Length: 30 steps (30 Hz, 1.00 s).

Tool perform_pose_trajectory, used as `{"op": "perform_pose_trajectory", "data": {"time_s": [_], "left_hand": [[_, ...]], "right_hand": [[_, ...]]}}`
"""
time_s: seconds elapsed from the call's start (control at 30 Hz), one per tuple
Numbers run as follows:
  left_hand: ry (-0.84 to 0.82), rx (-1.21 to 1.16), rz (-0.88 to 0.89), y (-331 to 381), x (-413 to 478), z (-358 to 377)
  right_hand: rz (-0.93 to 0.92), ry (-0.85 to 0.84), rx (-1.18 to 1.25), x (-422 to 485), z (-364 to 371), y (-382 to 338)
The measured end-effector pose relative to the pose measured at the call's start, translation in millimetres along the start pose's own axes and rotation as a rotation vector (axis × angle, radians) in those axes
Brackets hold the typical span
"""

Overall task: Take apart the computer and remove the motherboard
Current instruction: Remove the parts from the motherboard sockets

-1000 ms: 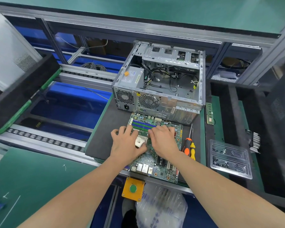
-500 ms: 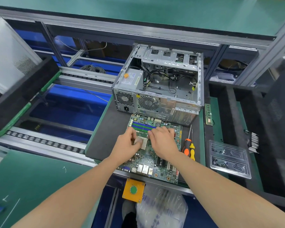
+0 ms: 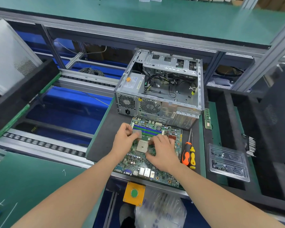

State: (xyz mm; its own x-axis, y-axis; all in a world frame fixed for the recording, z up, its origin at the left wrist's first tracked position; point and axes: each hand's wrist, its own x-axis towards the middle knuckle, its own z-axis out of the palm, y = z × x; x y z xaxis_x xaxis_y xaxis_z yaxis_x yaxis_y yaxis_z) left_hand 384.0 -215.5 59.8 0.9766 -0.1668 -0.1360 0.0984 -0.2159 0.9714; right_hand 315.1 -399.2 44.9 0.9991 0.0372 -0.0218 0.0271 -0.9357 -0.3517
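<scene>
The green motherboard (image 3: 169, 139) lies flat on the black mat (image 3: 105, 139), in front of the open metal computer case (image 3: 160, 89). My left hand (image 3: 124, 140) pinches a small square grey processor chip (image 3: 137, 133) and holds it just above the board's left part. The bare beige CPU socket (image 3: 142, 146) shows between my hands. My right hand (image 3: 163, 153) rests on the board right of the socket, fingers bent down onto it. The case holds a power supply (image 3: 132, 83) and loose cables.
An orange screwdriver (image 3: 186, 153) and a yellow one (image 3: 192, 156) lie right of the board. A memory stick (image 3: 207, 119) lies beside the case. A clear plastic tray (image 3: 228, 162) with screws sits at right. A yellow button box (image 3: 134, 193) hangs below the bench edge.
My left hand has lifted the processor chip out of the socket and moved it up and left. The socket is now uncovered. My right hand stays on the board.
</scene>
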Motion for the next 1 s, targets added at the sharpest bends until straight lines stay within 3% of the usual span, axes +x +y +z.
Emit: {"op": "perform_pose_trajectory", "data": {"time_s": [0.73, 0.87, 1.0], "left_hand": [[-0.126, 0.027, -0.098, 1, 4, -2], [-0.254, -0.061, -0.133, 15, 13, -3], [-0.367, -0.23, -0.222, 30, 23, 14]], "right_hand": [[0.088, -0.099, 0.085, 11, -14, -8], [0.104, -0.076, 0.441, 10, -24, -7], [0.156, 0.091, 0.872, 11, -37, -2]]}}
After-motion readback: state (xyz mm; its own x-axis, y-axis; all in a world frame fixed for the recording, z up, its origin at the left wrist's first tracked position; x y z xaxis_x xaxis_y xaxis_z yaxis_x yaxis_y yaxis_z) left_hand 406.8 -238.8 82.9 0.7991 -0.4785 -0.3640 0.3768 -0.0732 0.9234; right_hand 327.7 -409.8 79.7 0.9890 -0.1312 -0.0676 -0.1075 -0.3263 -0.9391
